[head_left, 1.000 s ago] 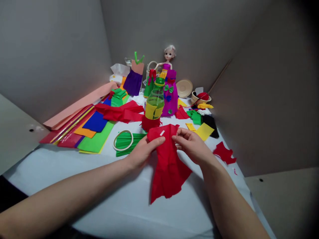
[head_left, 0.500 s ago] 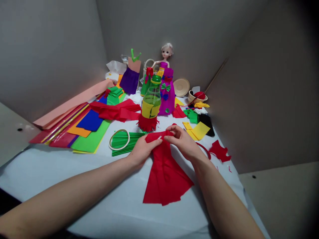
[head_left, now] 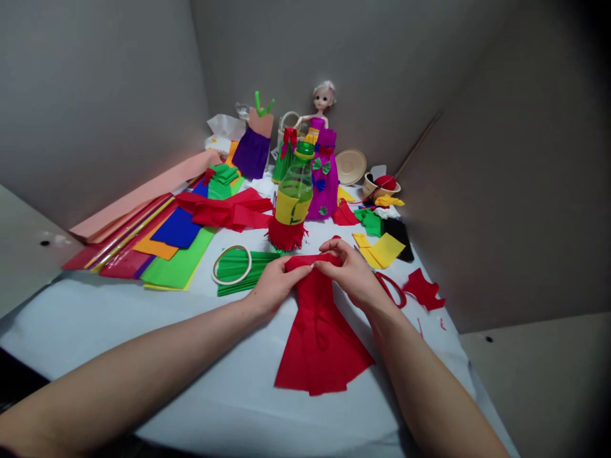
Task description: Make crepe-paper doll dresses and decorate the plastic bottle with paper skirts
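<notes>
A red crepe paper piece [head_left: 319, 337] lies on the white table [head_left: 143, 356], fanned out toward me and gathered narrow at its far end. My left hand [head_left: 274, 286] pinches that gathered end from the left. My right hand [head_left: 348, 270] pinches it from the right, fingers closed on the fold. Just beyond them stands a green plastic bottle [head_left: 293, 194] with a yellow paper band and a red fringed skirt at its base. Red-handled scissors [head_left: 391, 289] lie by my right wrist.
A tape roll [head_left: 231, 264] rests on folded green paper to the left. Coloured paper sheets [head_left: 176, 238] spread at far left. A doll [head_left: 322, 108] in a purple dress, paper dresses, a round lid [head_left: 352, 166] and a small bowl [head_left: 379, 186] stand at the back. Grey walls enclose the table.
The red paper's top edge, spread wide a second ago, is now bunched narrow between both hands. The hands moved closer together, and the paper settled flatter on the table.
</notes>
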Available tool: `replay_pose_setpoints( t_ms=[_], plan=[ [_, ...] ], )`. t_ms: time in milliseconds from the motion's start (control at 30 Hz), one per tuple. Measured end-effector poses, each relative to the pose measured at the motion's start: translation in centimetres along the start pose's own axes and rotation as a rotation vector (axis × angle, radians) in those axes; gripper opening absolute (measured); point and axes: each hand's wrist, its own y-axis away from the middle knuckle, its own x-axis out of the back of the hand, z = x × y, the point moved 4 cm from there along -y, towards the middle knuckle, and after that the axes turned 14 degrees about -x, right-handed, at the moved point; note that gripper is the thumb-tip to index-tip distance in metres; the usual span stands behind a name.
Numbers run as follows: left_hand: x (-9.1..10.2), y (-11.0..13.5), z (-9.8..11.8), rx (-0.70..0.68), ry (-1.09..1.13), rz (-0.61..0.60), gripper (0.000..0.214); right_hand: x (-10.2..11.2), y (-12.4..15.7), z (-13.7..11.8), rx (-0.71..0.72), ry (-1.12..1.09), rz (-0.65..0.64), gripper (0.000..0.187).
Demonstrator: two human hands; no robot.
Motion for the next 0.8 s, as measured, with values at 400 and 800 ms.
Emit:
replay_pose_setpoints(
  t_ms=[400,800],
  plan=[
    [-0.06,0.09,0.06,-0.009,-0.041,-0.015,0.034,0.02,0.02,0.38,0.01,0.043,-0.023,0.03],
    [-0.08,0.03,-0.16,0.002,-0.052,-0.025,0.031,-0.13,-0.12,0.53,-0.017,0.009,-0.025,0.029]
  ],
)
